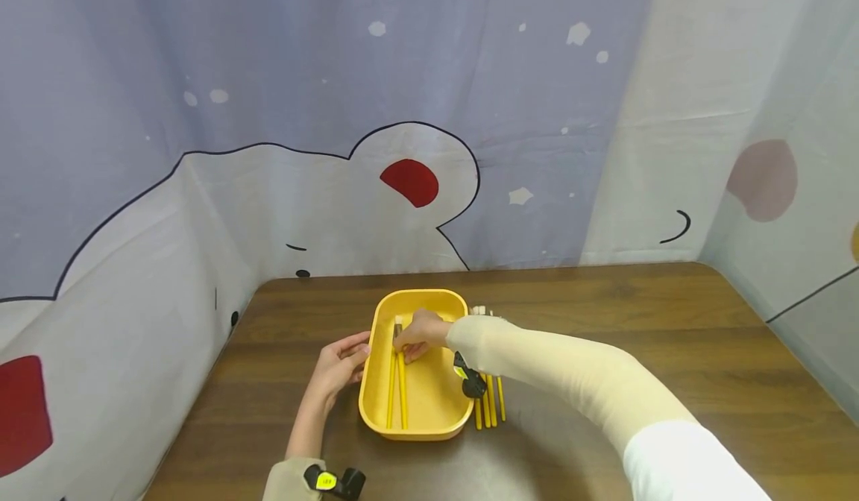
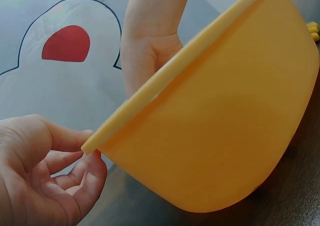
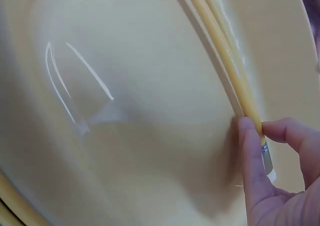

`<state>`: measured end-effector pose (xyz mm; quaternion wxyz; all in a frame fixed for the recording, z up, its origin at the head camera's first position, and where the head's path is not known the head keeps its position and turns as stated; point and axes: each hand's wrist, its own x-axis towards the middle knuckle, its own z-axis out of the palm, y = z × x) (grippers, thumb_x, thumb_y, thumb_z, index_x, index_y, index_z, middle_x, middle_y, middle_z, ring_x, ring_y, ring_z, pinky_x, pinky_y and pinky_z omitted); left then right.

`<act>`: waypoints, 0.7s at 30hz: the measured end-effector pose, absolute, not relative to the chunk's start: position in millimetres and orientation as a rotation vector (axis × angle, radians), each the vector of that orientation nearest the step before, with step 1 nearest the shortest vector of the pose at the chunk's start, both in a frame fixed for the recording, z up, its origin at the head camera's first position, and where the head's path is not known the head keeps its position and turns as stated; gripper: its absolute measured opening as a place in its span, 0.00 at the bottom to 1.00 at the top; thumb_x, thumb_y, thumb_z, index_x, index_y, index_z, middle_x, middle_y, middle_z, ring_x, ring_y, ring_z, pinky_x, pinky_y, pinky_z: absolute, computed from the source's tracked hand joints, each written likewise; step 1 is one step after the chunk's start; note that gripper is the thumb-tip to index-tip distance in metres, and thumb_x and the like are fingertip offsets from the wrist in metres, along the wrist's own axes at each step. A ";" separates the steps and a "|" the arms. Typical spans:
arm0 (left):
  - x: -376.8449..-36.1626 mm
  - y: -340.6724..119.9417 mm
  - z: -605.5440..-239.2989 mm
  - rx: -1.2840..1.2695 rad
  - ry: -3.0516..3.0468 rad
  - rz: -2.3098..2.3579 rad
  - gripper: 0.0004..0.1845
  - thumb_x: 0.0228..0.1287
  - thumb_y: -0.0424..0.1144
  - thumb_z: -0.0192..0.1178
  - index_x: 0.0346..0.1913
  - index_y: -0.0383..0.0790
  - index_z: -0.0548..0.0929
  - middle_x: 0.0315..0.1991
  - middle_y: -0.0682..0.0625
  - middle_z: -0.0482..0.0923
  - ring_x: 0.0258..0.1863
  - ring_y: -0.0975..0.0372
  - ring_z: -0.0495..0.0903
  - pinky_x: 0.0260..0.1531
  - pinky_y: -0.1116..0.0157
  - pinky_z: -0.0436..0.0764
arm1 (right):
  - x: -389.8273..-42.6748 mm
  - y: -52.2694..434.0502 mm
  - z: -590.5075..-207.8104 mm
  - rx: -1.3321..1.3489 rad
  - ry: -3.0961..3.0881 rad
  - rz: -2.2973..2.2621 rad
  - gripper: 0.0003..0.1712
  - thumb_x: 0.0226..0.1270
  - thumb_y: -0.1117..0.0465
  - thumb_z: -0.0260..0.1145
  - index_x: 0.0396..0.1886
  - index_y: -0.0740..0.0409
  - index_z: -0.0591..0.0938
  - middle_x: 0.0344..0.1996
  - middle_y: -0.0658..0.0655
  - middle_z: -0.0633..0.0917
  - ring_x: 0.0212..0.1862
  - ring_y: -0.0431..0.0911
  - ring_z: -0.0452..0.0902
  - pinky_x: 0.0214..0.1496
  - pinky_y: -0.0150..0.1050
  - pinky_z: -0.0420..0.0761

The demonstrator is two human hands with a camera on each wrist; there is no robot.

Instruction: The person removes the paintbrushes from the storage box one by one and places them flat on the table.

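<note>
A yellow oval tray (image 1: 429,404) sits on the brown wooden table. Two yellow pencil-like sticks (image 1: 396,393) lie along its left inner side. My right hand (image 1: 408,343) reaches into the tray and pinches the far end of one stick. In the right wrist view the right hand (image 3: 253,128) has thumb and finger closed on the stick (image 3: 225,55) just above its silver ferrule. My left hand (image 1: 345,359) is at the tray's left rim. In the left wrist view the left hand (image 2: 87,153) holds the rim of the tray (image 2: 210,126) between thumb and fingers.
Several more yellow sticks (image 1: 491,404) with pale tips lie on the table against the tray's right side. A printed cloth backdrop stands behind and on both sides. Bare table (image 1: 671,352) stretches to the right.
</note>
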<state>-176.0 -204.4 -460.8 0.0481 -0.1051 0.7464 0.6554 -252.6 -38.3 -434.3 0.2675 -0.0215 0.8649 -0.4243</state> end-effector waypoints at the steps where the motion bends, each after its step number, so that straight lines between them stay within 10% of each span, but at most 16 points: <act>1: -175.7 -204.4 -460.7 -0.326 2.271 1.998 0.21 0.69 0.32 0.55 0.63 0.32 0.74 0.53 0.34 0.78 0.34 0.63 0.80 0.30 0.70 0.82 | -252.4 -37.8 -433.5 -0.062 2.330 -1.145 0.09 0.52 0.66 0.71 0.22 0.67 0.79 0.23 0.64 0.87 0.32 0.51 0.87 0.42 0.42 0.85; 21: -175.3 -201.7 -458.8 -0.318 2.336 1.977 0.20 0.68 0.30 0.55 0.61 0.30 0.75 0.51 0.32 0.78 0.34 0.62 0.81 0.31 0.68 0.83 | -255.1 -20.4 -415.9 -0.105 2.210 -1.271 0.08 0.52 0.68 0.69 0.18 0.63 0.79 0.20 0.61 0.86 0.17 0.41 0.79 0.49 0.45 0.83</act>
